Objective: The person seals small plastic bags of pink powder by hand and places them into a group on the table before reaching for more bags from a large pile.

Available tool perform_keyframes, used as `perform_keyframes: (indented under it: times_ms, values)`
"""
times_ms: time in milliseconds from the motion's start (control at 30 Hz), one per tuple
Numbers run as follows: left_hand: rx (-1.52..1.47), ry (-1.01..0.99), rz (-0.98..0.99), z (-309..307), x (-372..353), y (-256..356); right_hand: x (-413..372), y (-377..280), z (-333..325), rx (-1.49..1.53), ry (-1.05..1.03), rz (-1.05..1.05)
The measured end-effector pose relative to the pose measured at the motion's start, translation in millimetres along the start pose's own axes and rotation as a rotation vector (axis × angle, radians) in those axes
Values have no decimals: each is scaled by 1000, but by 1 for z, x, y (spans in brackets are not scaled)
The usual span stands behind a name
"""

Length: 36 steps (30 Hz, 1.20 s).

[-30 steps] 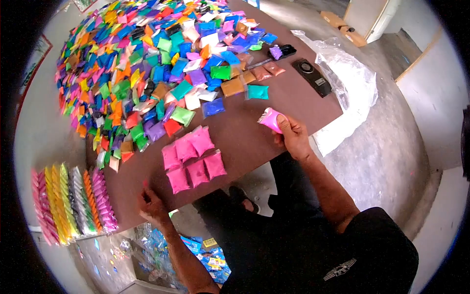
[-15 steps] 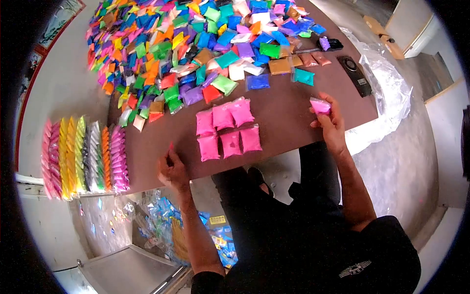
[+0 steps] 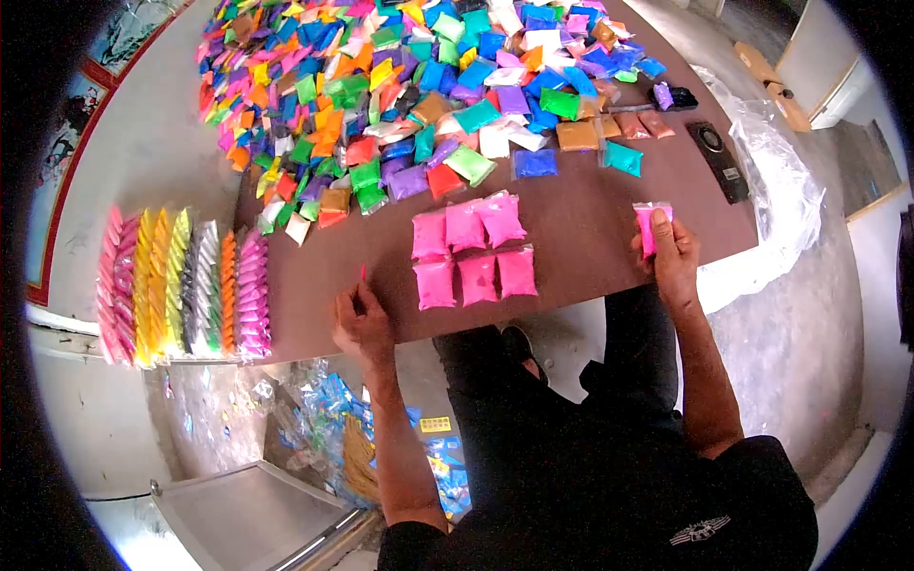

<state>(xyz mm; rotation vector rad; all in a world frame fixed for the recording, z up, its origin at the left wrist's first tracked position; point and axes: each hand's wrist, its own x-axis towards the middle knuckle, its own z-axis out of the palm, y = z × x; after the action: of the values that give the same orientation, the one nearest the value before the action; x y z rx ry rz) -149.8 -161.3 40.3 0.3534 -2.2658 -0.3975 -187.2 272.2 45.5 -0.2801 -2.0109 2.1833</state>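
My right hand point(image 3: 674, 259) is closed on a small clear packet of pink material point(image 3: 647, 226), thumb across its face, above the right part of the brown table. Near the table's front edge, my left hand point(image 3: 364, 319) has its fingers pinched, with a thin pinkish-red piece point(image 3: 363, 273) poking up from the fingertips; what it is I cannot make out. Between my hands lie two rows of pink packets point(image 3: 465, 226), three in each row, close together and flat on the table.
A big heap of multicoloured packets point(image 3: 419, 105) covers the far side of the brown table point(image 3: 571, 228). Stacked rows of twisted coloured packets point(image 3: 181, 285) stand at the left edge. On the right are a black device point(image 3: 719, 162) and clear plastic sheeting point(image 3: 785, 209).
The pink packet in my right hand has turned more upright, and my thumb now presses over it. My left hand keeps its pinch. The whole view has shifted slightly.
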Motion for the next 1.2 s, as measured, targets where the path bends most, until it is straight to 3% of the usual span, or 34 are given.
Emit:
perform_keyframes:
  times_ms: [167, 267, 333, 433, 567, 633, 800, 1033, 1133, 1200]
  values:
    - [-88, 9, -25, -1, 1, 1, 2, 1, -4, -49, -54, 52]
    - [-92, -13, -37, 0, 1, -1, 5, 11, 5, -104, 52, 40]
    - [-105, -6, -42, 2, 1, 0, 1, -3, 10, -256, 15, -119]
    - [-37, -20, -27, 1, -1, -4, 1, 5, 7, -129, 33, -167]
    - [-63, 34, 30, 2, 2, 0, 2, 13, 0, -212, -4, -165]
    - [-77, 72, 79, 2, 3, 2, -2, -1, 6, -45, -14, -119]
    - [-77, -10, -27, 6, 0, -8, 2, 2, 5, -102, 6, -126]
    - [16, 70, 56, 11, -3, -14, 2, -11, 9, -41, -11, -58]
    - [-114, 35, -15, 7, -1, -6, 3, -2, 2, -110, -29, -151]
    - [-2, 21, 44, 2, -1, -4, 4, 1, 0, -86, -52, -109]
